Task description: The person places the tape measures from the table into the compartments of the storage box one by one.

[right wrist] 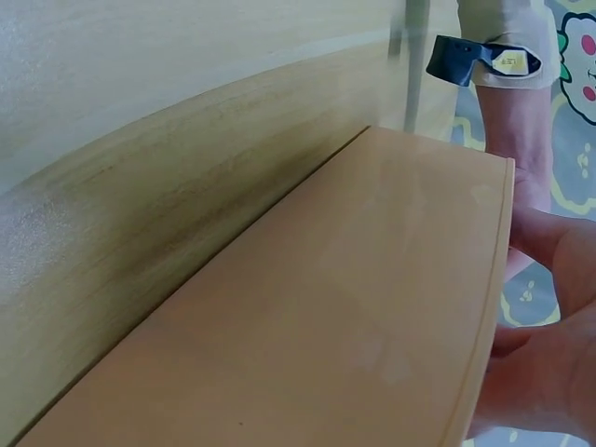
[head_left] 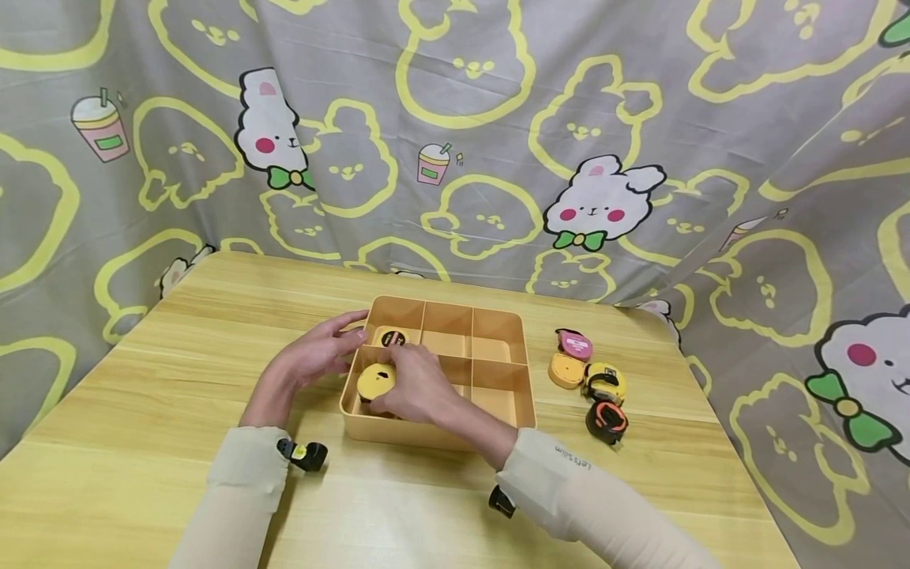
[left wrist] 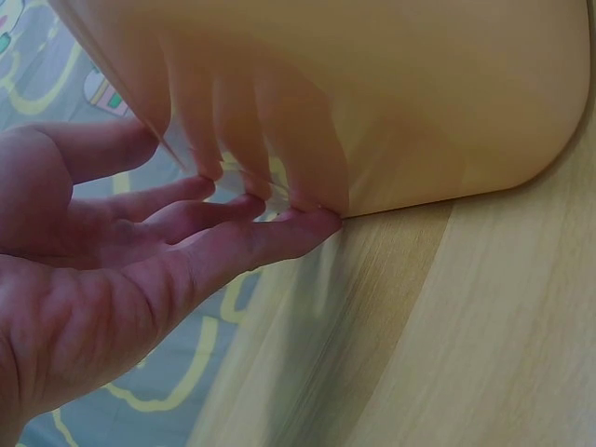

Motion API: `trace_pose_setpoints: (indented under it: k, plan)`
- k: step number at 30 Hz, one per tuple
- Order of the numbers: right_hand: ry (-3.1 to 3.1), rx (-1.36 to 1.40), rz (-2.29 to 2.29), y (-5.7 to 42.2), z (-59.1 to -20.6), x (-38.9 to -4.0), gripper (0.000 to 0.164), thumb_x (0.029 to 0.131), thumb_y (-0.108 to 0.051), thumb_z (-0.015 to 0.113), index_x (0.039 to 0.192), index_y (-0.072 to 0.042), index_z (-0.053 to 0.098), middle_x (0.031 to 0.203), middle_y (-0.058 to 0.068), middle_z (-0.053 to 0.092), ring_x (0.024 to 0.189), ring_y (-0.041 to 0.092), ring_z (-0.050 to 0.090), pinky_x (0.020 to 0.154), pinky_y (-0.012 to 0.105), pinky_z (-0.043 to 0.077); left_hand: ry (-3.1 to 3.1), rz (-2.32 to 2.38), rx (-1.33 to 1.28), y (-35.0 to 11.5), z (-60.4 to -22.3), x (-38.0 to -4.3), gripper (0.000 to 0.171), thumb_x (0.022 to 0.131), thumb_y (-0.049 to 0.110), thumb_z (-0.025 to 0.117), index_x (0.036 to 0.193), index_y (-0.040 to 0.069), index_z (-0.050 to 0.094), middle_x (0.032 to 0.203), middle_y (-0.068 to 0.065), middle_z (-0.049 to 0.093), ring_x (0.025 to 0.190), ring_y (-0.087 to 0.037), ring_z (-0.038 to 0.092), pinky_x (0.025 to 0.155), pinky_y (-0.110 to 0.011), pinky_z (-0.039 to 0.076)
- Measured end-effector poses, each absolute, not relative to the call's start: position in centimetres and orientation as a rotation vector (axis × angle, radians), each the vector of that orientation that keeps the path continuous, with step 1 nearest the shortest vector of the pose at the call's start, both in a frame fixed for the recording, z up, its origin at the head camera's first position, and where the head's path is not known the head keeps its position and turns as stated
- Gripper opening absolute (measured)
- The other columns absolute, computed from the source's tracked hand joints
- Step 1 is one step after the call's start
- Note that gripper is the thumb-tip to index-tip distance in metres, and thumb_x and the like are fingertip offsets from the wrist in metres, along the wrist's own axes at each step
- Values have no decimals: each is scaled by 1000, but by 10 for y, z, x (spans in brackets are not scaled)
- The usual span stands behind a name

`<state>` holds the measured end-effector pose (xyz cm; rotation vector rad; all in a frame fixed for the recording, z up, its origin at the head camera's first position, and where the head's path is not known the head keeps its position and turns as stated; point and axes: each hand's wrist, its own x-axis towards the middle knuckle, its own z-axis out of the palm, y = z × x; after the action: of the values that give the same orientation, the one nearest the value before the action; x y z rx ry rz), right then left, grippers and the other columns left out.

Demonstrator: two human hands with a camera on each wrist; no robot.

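An orange box (head_left: 426,431) with several compartments stands on the table. My right hand (head_left: 419,385) reaches into its front left compartment and holds a round yellow tape measure (head_left: 374,382) there, thumb and fingers at its sides. In the back left compartment sits another tape measure (head_left: 393,337), yellow with a dark round label. Against the box's left outer wall rests my left hand (head_left: 323,352); in the left wrist view its fingertips (left wrist: 312,223) touch the wall low down and the thumb meets the rim. The right wrist view shows the box's front wall (right wrist: 307,298), with part of the right hand beyond its rim.
To the right of the box several tape measures lie close together: a pink one (head_left: 574,344), an orange-yellow one (head_left: 566,371), a yellow and black one (head_left: 605,383) and a black and orange one (head_left: 607,422). A patterned curtain (head_left: 490,229) hangs behind the wooden table (head_left: 163,395).
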<state>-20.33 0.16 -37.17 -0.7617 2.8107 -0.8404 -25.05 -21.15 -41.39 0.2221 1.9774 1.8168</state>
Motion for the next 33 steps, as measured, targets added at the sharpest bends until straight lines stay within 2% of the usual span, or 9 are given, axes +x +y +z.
trace_pose_setpoints:
  k: [5,10,23,29,33]
  plan:
    - [2812,-802,-816,1,-373,-202,48,67,-24,93,108,-13,73,95,-5,71,94,15,56,84,30,39,1965,1827,218,-211,-413,-250,64,110,22,42,164,12,9,161,-31,24,148,-48,29,116,-63,36]
    - [2835,-820,-758,0,-375,-200,50,67,-25,94,110,-13,74,102,-4,74,95,16,56,80,28,35,1957,1833,232,-212,-413,-249,64,111,22,41,164,12,8,161,-31,26,148,-48,30,117,-63,35]
    - [2845,-819,-712,1,-376,-200,54,68,-28,94,116,-13,73,107,-5,74,100,17,56,81,28,34,1984,1813,246,-211,-413,-249,64,111,24,41,164,11,8,161,-31,25,148,-48,30,116,-63,35]
    - [2829,-845,-712,1,-375,-202,44,68,-25,92,107,-16,74,95,-9,72,96,15,54,79,27,34,1987,1807,243,-211,-414,-249,64,111,24,41,164,11,9,162,-31,22,149,-49,28,116,-63,34]
    - [2830,-861,-679,1,-375,-203,44,68,-25,92,107,-16,74,96,-9,72,98,15,55,79,27,34,1994,1802,239,-212,-414,-249,64,111,24,41,164,12,9,163,-31,21,149,-49,27,117,-64,33]
